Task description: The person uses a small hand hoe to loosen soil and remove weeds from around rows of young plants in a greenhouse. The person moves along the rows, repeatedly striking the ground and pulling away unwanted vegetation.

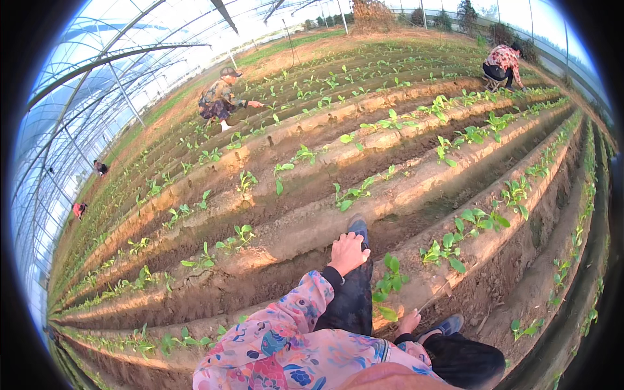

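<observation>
My left hand (347, 253) rests on my bent knee in dark trousers (348, 297), its fingers slightly spread and holding nothing. Low beside the soil ridge, my right hand (409, 322) is closed on a thin hand tool (433, 298). The tool's slim shaft reaches towards the ridge, and its tip is too small to make out. A leafy green seedling (390, 280) grows just beyond that hand. Farther along the same ridge (414, 243) stands a cluster of seedlings (443, 251).
My shoes (358, 228) are in the furrows on either side of the ridge. More planted ridges (312, 224) curve across the ground. One person (222, 97) crouches at far left, another (504, 66) sits low at far right. Greenhouse hoops (107, 58) arch overhead.
</observation>
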Demonstrator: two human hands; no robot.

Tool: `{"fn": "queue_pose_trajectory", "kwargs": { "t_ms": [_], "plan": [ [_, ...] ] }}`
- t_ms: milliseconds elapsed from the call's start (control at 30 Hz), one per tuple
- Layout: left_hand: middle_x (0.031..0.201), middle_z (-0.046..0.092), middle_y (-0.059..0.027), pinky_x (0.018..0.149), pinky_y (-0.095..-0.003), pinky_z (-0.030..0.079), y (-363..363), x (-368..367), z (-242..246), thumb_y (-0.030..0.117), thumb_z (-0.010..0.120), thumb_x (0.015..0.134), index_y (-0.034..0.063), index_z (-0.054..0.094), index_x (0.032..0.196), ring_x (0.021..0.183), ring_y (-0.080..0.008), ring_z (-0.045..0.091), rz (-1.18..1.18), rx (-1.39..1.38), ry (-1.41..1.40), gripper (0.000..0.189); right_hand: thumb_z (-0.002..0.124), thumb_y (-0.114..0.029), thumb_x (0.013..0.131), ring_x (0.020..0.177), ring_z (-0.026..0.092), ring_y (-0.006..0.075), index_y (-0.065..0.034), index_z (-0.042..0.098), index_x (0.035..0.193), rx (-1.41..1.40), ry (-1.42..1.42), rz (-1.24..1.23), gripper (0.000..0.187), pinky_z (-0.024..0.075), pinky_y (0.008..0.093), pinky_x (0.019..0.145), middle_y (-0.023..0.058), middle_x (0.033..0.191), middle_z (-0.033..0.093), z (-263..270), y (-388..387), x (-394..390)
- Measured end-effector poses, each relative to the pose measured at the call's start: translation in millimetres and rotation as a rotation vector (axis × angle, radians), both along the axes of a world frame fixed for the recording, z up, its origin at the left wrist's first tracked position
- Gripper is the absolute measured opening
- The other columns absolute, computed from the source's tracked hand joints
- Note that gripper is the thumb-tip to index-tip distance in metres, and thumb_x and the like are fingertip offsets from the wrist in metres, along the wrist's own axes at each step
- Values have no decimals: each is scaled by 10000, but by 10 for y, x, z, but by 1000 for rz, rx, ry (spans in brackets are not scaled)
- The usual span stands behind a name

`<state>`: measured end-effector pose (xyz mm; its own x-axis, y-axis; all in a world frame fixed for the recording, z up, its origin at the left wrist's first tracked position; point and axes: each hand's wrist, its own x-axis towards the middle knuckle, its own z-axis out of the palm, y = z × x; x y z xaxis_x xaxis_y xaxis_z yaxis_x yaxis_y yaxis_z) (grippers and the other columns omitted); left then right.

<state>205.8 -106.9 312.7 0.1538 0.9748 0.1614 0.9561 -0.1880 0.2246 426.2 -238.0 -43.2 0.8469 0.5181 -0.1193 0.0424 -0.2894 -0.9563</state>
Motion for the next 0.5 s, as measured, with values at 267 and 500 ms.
{"fn": "queue_pose_trajectory", "kwargs": {
  "t_ms": [267,500],
  "plan": [
    [987,567,-100,771,-443,455,-115,-137,-69,356,637,731,70,617,989,975,-288,528,25,0,6,386,426,-306,915,843,535,384,83,508,948,-182,233,116,399,400,440,771,258,906,565,570,-294,-265],
    [943,563,-107,725,-451,444,54,-54,-177,344,612,705,80,615,898,918,-292,530,-35,56,-36,327,406,-320,912,573,494,210,-107,517,896,194,567,169,241,372,325,483,75,719,513,89,-242,100]
  ]
}}
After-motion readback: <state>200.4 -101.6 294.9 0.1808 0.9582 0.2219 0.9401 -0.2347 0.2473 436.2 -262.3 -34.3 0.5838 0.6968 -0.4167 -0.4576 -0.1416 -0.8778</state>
